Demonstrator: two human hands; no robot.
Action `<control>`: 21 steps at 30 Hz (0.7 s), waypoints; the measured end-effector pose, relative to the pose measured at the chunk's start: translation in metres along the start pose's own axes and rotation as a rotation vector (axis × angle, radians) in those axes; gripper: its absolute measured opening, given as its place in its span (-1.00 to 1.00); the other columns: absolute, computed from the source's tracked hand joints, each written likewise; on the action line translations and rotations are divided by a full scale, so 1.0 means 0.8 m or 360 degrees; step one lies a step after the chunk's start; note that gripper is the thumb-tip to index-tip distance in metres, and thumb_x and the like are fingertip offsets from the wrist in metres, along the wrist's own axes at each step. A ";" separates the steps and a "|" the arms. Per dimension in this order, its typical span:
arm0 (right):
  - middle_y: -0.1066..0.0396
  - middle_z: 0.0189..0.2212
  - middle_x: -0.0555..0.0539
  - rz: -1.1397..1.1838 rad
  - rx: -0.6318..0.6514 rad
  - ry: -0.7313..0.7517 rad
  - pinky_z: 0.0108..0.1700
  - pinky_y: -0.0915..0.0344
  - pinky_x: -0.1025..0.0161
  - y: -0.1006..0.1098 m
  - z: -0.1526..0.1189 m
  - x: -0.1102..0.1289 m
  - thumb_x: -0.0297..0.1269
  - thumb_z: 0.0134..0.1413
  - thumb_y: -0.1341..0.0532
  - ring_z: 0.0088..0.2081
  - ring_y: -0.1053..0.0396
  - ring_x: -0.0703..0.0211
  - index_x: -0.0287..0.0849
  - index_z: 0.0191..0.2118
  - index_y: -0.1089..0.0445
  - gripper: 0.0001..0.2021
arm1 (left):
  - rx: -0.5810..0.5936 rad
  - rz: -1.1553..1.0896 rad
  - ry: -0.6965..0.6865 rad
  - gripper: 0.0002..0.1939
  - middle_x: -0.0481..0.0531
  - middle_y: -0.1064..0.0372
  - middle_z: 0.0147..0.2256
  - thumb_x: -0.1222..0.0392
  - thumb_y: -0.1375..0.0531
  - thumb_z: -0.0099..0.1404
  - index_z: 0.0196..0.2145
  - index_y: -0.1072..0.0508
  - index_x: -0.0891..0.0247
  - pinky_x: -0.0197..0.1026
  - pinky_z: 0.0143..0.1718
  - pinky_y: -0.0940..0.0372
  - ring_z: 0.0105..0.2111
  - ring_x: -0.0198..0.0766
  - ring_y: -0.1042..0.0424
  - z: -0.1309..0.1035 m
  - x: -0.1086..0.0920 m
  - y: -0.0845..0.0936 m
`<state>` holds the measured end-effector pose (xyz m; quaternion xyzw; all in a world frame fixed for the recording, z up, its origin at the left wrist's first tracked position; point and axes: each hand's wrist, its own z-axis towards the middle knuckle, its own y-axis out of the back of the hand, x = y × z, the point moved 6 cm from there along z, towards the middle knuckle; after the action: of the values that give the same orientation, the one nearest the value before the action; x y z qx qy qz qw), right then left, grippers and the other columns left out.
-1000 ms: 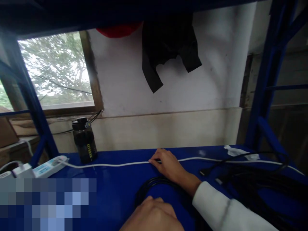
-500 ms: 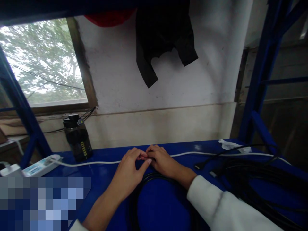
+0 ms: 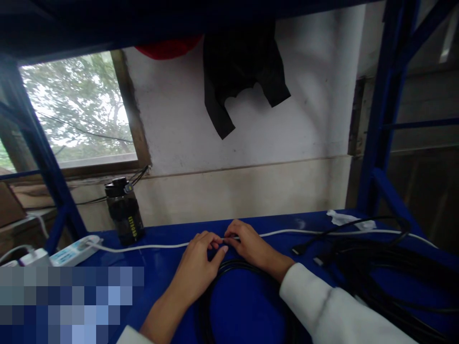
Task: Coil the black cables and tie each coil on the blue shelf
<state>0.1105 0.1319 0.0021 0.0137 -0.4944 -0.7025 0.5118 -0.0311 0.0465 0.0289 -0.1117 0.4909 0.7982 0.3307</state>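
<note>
While the right hand [image 3: 251, 244] clamps the white cable [image 3: 150, 246] between its fingers, the left hand [image 3: 195, 260] adjoins it, finger closure unclear.

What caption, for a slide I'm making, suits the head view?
Bare left hand and bare right hand touch a thin white cable behind a round coil of black cable on a blue shelf.

A pixelated patch [image 3: 64, 306] at seven o'clock masks part of the blue shelf [image 3: 247, 306]. The looped black cable [image 3: 205, 306] is cut off at six o'clock; above it, left hand [image 3: 198, 256] and right hand [image 3: 250, 242] hide some white cord [image 3: 147, 247].
</note>
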 end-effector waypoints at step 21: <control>-0.47 -0.15 -0.13 -0.0224 -0.0004 -0.0064 0.05 -0.23 0.05 0.036 -0.025 -0.020 -0.28 0.32 -0.33 -0.04 -0.38 -0.03 -0.15 -0.21 -0.45 -0.91 | -0.0012 0.0011 0.0019 -0.86 0.06 -0.52 -0.26 0.20 -0.19 0.45 -0.25 -0.56 0.19 -0.03 -0.04 -0.32 -0.20 -0.09 -0.48 0.001 0.003 0.008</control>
<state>0.1487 0.1308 0.0043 0.0336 -0.5016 -0.7375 0.4510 -0.0367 0.0462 0.0325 -0.1160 0.4902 0.8005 0.3247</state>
